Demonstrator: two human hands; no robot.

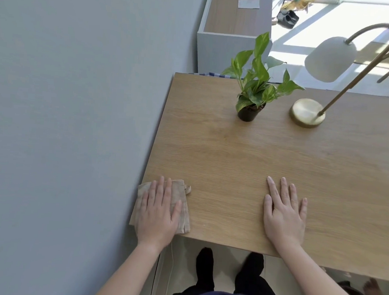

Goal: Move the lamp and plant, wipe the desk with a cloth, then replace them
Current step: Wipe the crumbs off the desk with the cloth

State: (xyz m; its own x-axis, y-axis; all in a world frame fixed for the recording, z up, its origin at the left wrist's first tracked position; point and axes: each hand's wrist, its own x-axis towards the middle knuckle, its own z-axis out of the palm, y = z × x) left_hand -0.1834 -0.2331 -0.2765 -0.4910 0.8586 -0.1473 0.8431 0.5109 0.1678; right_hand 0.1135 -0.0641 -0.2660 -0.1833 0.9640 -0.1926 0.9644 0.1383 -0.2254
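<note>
Left hand (159, 210) flat, fingers spread, grip open, pressing folded beige cloth (180, 206) onto near left corner of bench (233, 164), likely readying wipe. Cloth's long axis runs near to far. Right hand (284, 213) flat on bare wood, grip open, holding nothing, likely bracing. Potted pothos (254, 87) and brass desk lamp (307, 112) stand far, lamp right of plant, stem leaning right.

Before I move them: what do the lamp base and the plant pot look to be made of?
Lamp base: metal by the look, brushed brass finish, with a soft gold sheen and a bright rim. Plant pot: probably thin black plastic, plain and matte; glazed ceramic cannot be ruled out.
</note>
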